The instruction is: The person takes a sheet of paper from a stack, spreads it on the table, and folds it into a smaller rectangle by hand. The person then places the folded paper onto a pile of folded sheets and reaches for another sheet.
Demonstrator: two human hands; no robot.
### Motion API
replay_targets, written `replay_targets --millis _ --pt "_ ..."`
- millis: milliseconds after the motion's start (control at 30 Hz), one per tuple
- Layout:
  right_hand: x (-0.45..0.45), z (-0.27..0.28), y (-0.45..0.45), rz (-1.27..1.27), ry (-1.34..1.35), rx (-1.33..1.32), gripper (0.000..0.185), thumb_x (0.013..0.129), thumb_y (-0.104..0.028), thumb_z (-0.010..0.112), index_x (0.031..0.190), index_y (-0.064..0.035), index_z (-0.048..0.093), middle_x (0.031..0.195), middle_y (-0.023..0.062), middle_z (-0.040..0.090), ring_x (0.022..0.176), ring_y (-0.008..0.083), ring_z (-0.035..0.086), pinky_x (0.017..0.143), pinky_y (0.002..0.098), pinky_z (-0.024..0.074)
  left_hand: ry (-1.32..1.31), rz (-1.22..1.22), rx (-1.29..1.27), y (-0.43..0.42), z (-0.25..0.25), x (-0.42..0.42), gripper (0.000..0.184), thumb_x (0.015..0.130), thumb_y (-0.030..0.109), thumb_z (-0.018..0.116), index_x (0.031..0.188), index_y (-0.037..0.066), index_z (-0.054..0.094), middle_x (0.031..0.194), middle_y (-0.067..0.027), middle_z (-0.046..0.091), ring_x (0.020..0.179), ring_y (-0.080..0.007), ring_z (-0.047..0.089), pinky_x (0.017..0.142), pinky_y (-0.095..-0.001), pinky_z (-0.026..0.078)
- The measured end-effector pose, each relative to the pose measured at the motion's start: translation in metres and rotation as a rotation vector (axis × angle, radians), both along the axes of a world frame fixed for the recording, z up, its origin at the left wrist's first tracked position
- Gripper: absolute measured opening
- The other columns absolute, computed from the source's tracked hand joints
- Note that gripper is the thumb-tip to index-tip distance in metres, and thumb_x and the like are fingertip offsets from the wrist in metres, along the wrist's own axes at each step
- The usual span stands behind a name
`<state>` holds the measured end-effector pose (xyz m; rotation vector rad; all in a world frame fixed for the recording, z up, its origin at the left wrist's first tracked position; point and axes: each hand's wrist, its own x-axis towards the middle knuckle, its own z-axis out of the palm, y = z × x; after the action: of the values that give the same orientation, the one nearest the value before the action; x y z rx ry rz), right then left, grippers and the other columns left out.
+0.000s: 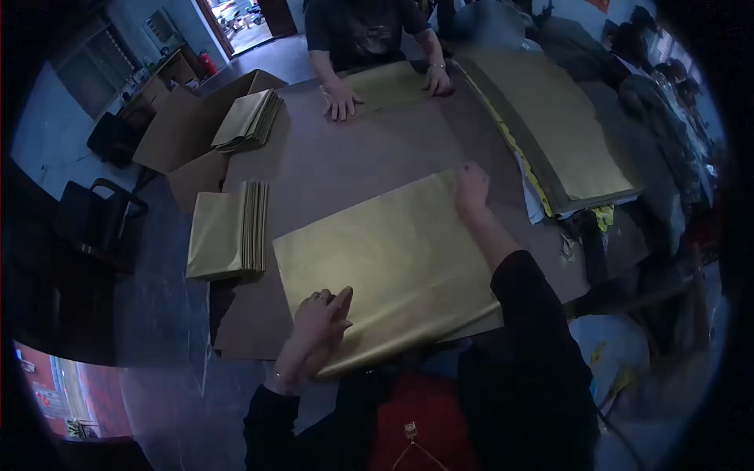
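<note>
A large glossy gold paper sheet (377, 251) lies slanted across the near part of the table, its near edge curving up in a loose roll. My left hand (314, 326) is above the sheet's near left part, a ring on one finger, thumb and index finger apart and nothing visible between them. At the sheet's far right corner, my right hand (471, 188) is closed on the paper edge; its fingertips are mostly hidden.
Folded gold paper stacks (216, 231) (247, 118) stand along the table's left side, by an open cardboard box (177, 129). A thick pile of gold sheets (550, 118) lies right. Across the brown table (338, 169), a co-worker's hands (340, 98) press another gold sheet (385, 85).
</note>
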<state>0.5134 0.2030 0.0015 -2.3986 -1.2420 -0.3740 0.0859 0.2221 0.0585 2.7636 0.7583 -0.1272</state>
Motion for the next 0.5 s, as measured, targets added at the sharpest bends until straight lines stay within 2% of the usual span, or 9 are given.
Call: replay_targets --millis 33,67,167,233,267,333,367,433,500 --pt "-0.023 0.011 0.0 0.163 0.024 0.023 0.026 0.078 -0.011 0.056 0.104 -0.0075 0.058 0.105 0.0156 0.055 0.095 0.0317 0.055 0.082 0.0428 0.0451 -0.007 -0.037 0.044 0.0 -0.007 0.002 0.061 0.076 0.039 0.065 0.131 0.02 0.045 0.09 -0.0117 0.056 0.086 -0.0302 0.058 0.077 -0.0416 0.048" --pt "-0.053 0.003 0.004 0.24 -0.054 0.211 0.021 0.077 -0.008 0.055 0.096 -0.0048 0.062 0.099 0.0146 0.058 0.091 0.0317 0.056 0.084 0.0393 0.0443 -0.019 -0.065 0.049 0.0 -0.012 0.003 0.067 0.076 0.039 0.065 0.135 0.021 0.039 0.091 -0.0151 0.056 0.085 -0.0314 0.058 0.075 -0.0435 0.048" --pt "-0.153 0.014 -0.006 0.666 0.188 0.144 0.018 0.081 -0.01 0.054 0.096 -0.0034 0.062 0.099 0.0137 0.06 0.092 0.03 0.057 0.085 0.0397 0.044 0.056 0.001 0.023 -0.005 -0.005 0.007 0.064 0.077 0.035 0.066 0.135 0.02 0.041 0.092 -0.0127 0.056 0.084 -0.031 0.057 0.072 -0.0402 0.048" --pt "-0.207 -0.001 -0.021 0.805 0.636 -0.044 0.031 0.086 -0.017 0.052 0.114 -0.0034 0.055 0.125 0.0161 0.05 0.116 0.031 0.047 0.099 0.0419 0.0369 0.069 0.009 0.007 -0.008 -0.005 0.009 0.063 0.077 0.035 0.066 0.133 0.019 0.042 0.092 -0.0126 0.055 0.083 -0.031 0.057 0.071 -0.0409 0.048" --pt "-0.226 0.004 -0.031 0.89 0.394 -0.046 0.033 0.089 -0.02 0.048 0.118 -0.0054 0.054 0.131 0.0142 0.046 0.122 0.0274 0.044 0.102 0.0402 0.0348 0.087 0.036 0.006 -0.008 -0.01 0.01 0.066 0.076 0.036 0.067 0.134 0.019 0.04 0.093 -0.0127 0.057 0.084 -0.0316 0.058 0.075 -0.0427 0.048" --pt "-0.243 -0.005 -0.036 0.998 0.197 -0.156 0.039 0.093 -0.026 0.042 0.127 -0.0068 0.047 0.141 0.0134 0.034 0.131 0.0251 0.032 0.108 0.042 0.0267 0.114 0.046 0.0 -0.006 -0.016 0.008 0.07 0.075 0.035 0.068 0.135 0.018 0.037 0.097 -0.0138 0.058 0.085 -0.0324 0.06 0.081 -0.0465 0.046" --pt "-0.243 -0.009 -0.036 0.987 0.346 -0.171 0.041 0.095 -0.028 0.039 0.13 -0.0067 0.044 0.143 0.0112 0.031 0.134 0.0237 0.029 0.11 0.0448 0.0225 0.12 0.043 -0.007 -0.007 -0.018 0.007 0.07 0.075 0.035 0.068 0.135 0.018 0.037 0.097 -0.0138 0.058 0.085 -0.0324 0.06 0.081 -0.0465 0.046" --pt "-0.224 -0.007 -0.044 0.985 0.142 -0.149 0.044 0.095 -0.029 0.038 0.134 -0.0067 0.038 0.145 0.0094 0.029 0.135 0.0227 0.026 0.111 0.0444 0.0196 0.107 0.067 -0.014 -0.011 -0.007 0.011 0.069 0.076 0.034 0.067 0.136 0.019 0.037 0.096 -0.0136 0.058 0.084 -0.0321 0.061 0.081 -0.0479 0.045" --pt "-0.197 -0.002 -0.054 0.849 0.188 -0.21 0.048 0.095 -0.031 0.037 0.137 -0.0071 0.034 0.146 0.0098 0.028 0.136 0.0231 0.025 0.11 0.0449 0.0191 0.11 0.078 -0.051 -0.009 -0.012 0.009 0.07 0.077 0.035 0.066 0.137 0.02 0.035 0.096 -0.0132 0.058 0.083 -0.0321 0.061 0.083 -0.0483 0.045"
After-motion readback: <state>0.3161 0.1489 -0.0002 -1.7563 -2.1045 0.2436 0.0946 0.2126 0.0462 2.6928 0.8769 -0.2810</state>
